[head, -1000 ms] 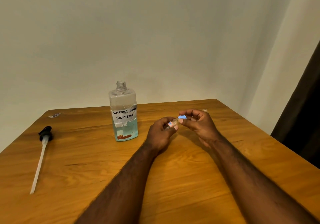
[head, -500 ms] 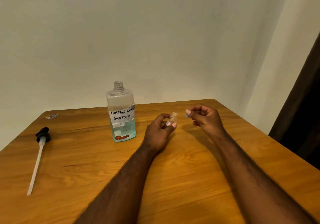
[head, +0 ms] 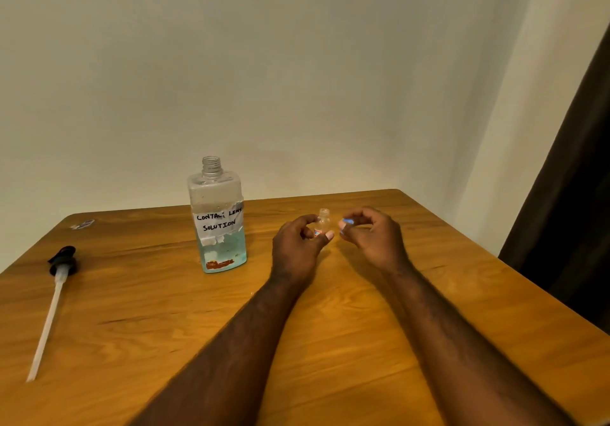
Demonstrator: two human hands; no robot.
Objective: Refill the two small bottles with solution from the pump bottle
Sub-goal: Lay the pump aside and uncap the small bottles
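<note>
Standing upright on the wooden table [head: 363, 343], the clear pump bottle [head: 219, 224] holds pale blue solution, its open threaded neck pointing up. Right of it I see the left hand [head: 297, 247] pinching a tiny clear small bottle [head: 322, 222], long axis vertical, mouth up. The right hand [head: 373, 237], just beside, pinches a blue cap [head: 347, 221].

A single view from the person's head, looking forward and down over the wooden table [head: 346, 326]. Both forearms run up from the bottom edge, so the left hand [head: 293, 254] with the small bottle [head: 322, 224] and the right hand [head: 376, 240] with the blue cap [head: 346, 221] sit near mid-frame. The pump bottle [head: 219, 227] stands near them on the left; wall [head: 297, 79] fills the upper half, and the wide lens takes in both far table corners
</note>
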